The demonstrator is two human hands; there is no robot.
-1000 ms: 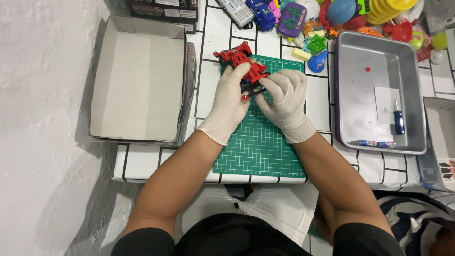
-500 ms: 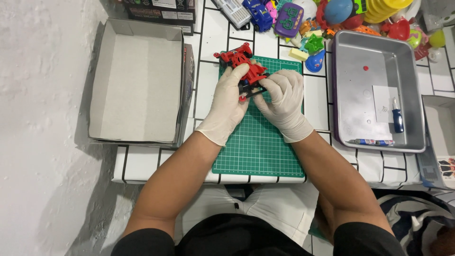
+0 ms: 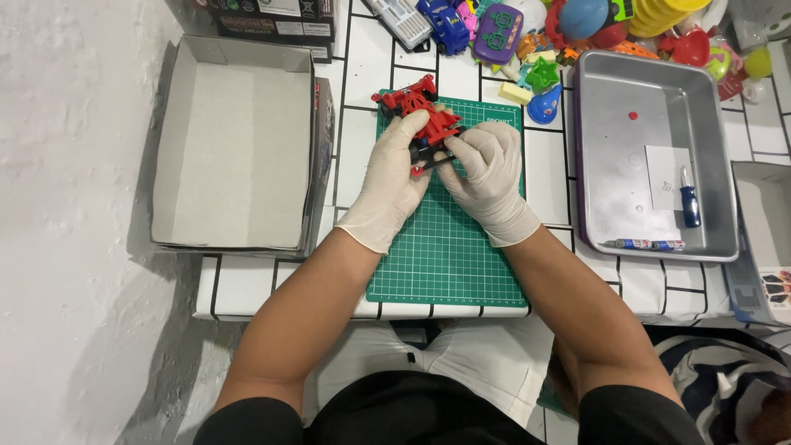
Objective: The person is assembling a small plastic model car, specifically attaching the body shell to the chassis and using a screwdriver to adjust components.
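Both hands wear pale latex gloves and meet over a green cutting mat [image 3: 449,247]. Between them is a small red and black toy car chassis [image 3: 432,136]. My left hand [image 3: 394,177] cups it from the left side. Fingertips of my right hand [image 3: 488,169] pinch its black part from the right. A second red toy car piece [image 3: 404,97] lies on the mat's far left corner, just beyond my left fingertips.
An empty open cardboard box [image 3: 239,140] sits to the left. At right stands a metal tray [image 3: 655,156] holding a small screwdriver [image 3: 689,200], a white card and a pen. Colourful toys [image 3: 544,33] crowd the back of the white tiled table [image 3: 247,284].
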